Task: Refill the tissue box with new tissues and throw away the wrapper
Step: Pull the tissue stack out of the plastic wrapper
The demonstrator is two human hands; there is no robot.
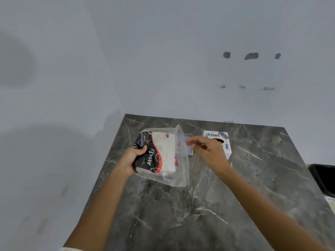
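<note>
At frame centre the left hand (pixel 131 159) clamps the pack (pixel 157 153), the right hand (pixel 208 149) pinches its wrapper (pixel 181 142) edge, with bare counter (pixel 199 205) below.

pale grey wall (pixel 163 51) with dark patches (pixel 251 56); dark veined marble counter (pixel 199 205)

Tissue pack (pixel 159 154) — plastic wrapper, black, red and cream print: "Dove" in white script on the black band; a small red circled mark, seemingly "CP", on the cream area near the top.

White tissue box (pixel 220 140) — top face: "Dart" in dark letters beside a blue logo; a slanted black sticker, "SOFTWARE ENGINEER". Other markings too small to read.
</note>
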